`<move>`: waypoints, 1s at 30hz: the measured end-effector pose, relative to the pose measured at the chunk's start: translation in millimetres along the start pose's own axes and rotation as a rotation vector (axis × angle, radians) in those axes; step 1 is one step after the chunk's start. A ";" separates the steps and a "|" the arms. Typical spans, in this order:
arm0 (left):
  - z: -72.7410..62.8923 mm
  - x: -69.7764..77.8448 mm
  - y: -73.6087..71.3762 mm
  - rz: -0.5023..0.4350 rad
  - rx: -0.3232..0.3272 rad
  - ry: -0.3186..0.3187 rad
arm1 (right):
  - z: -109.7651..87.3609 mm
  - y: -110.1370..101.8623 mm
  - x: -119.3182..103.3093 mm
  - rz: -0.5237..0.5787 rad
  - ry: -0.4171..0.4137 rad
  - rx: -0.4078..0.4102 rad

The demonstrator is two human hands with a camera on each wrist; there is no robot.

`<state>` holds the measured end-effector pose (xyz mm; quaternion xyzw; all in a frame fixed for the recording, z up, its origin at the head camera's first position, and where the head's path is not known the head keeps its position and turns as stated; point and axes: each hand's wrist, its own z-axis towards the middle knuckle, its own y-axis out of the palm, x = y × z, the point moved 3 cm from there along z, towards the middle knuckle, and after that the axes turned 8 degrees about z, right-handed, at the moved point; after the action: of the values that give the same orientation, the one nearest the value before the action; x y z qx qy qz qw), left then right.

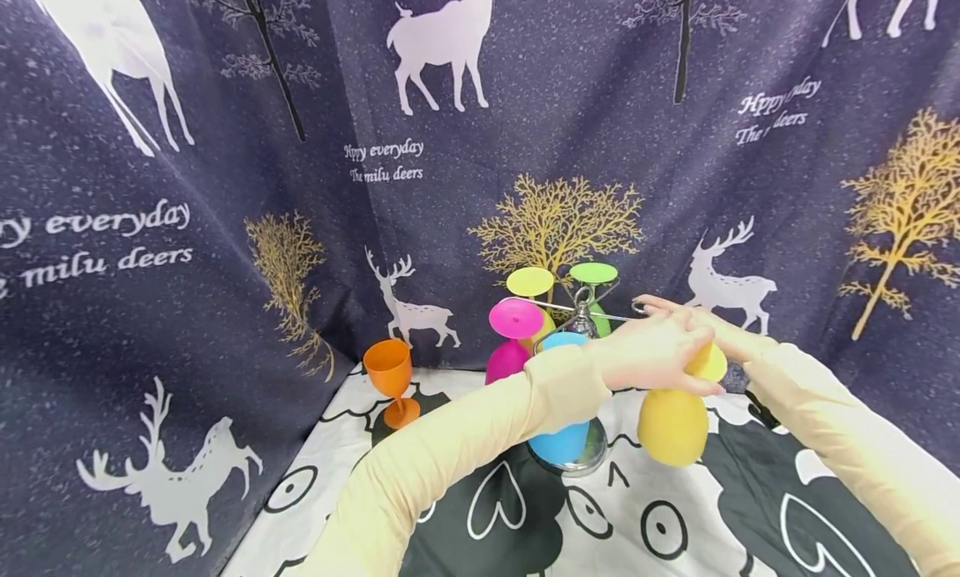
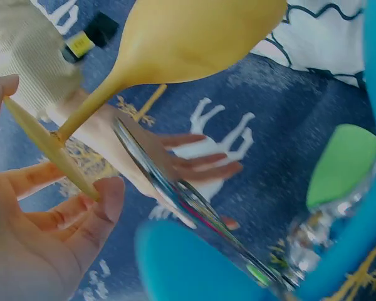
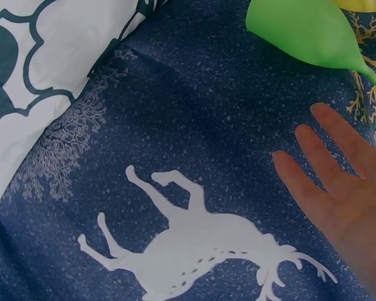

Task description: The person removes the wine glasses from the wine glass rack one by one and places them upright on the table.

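My left hand grips a yellow goblet by its round foot, with the bowl hanging downward. In the left wrist view, the fingers and thumb of that hand lie around the rim of the foot. A metal rack reaches one looped arm close beside this goblet. My right hand has its fingers extended near the end of that rack arm, behind the left hand in the head view. Upside down on the rack hang a blue goblet, a magenta goblet, a green goblet and another yellow goblet.
An orange goblet stands upright at the left on the patterned cloth. The rack's round base sits on the cloth behind the blue goblet. A dark curtain with deer prints hangs behind everything.
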<state>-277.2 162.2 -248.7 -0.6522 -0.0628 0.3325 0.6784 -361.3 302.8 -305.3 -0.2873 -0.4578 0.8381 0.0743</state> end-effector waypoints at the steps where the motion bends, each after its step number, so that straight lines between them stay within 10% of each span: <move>1: -1.2 3.6 -0.3 0.006 0.000 0.003 | 1.1 -0.5 -9.2 -0.012 -0.023 0.009; 8: -9.3 20.2 1.6 0.010 -0.029 0.003 | 3.0 0.1 -30.5 -0.190 -0.208 0.040; 16: -19.7 22.6 6.9 0.030 -0.036 0.000 | 6.1 -1.0 -15.3 0.053 0.463 0.003; 30: -50.5 29.1 11.8 0.125 0.113 0.162 | 4.8 0.6 -6.0 0.025 0.514 0.011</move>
<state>-232.9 134.3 -276.9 -0.6403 0.0516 0.3233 0.6949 -358.9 296.6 -301.4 -0.4961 -0.4158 0.7408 0.1796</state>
